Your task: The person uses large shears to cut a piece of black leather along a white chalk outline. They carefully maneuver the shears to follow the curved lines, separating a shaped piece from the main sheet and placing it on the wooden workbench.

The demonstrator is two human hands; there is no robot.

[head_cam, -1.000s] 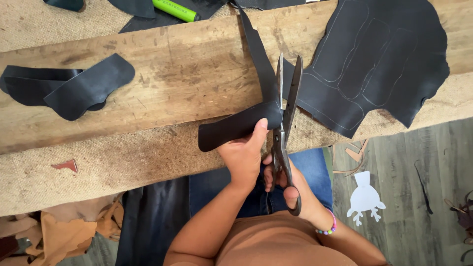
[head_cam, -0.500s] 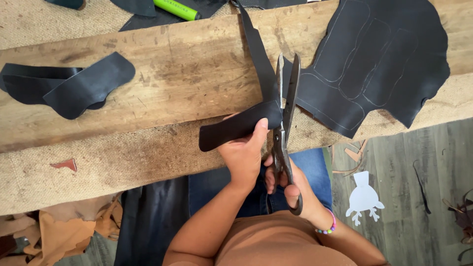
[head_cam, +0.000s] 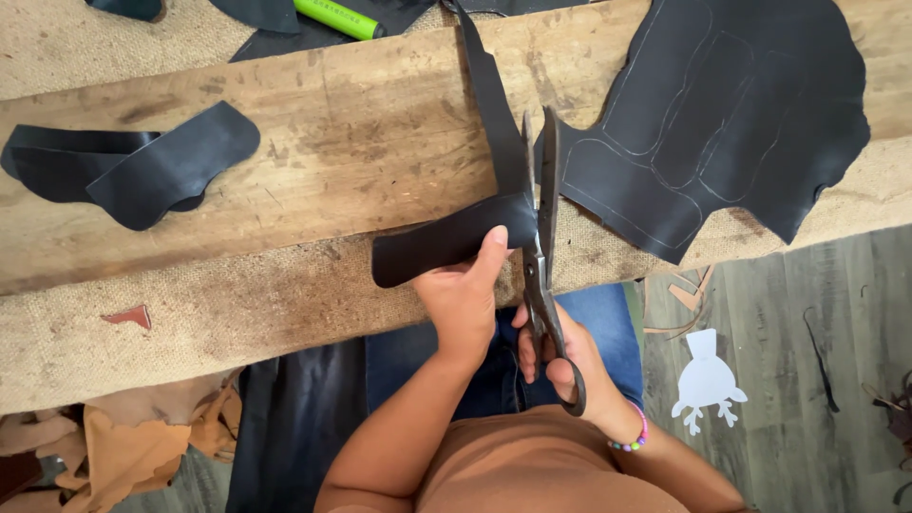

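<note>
My left hand (head_cam: pixel 463 299) pinches a black leather piece (head_cam: pixel 446 242) that bends left over the bench edge, with a long strip running up from it. My right hand (head_cam: pixel 560 356) grips the handles of dark scissors (head_cam: pixel 543 204), whose blades point away from me and stand slightly apart right beside the strip. To the right lies a large black leather sheet (head_cam: pixel 731 114) with pale traced outlines.
A worn wooden plank (head_cam: pixel 332 152) lies across a burlap-covered bench (head_cam: pixel 190 332). Cut black leather pieces (head_cam: pixel 142 166) rest at left, a green marker (head_cam: pixel 337 19) at the top. Tan scraps (head_cam: pixel 104 446) and a white paper cutout (head_cam: pixel 708 380) lie on the floor.
The held leather piece and both hands have shifted very slightly; the scissors stay at the same cut. Otherwise nothing has visibly changed.
</note>
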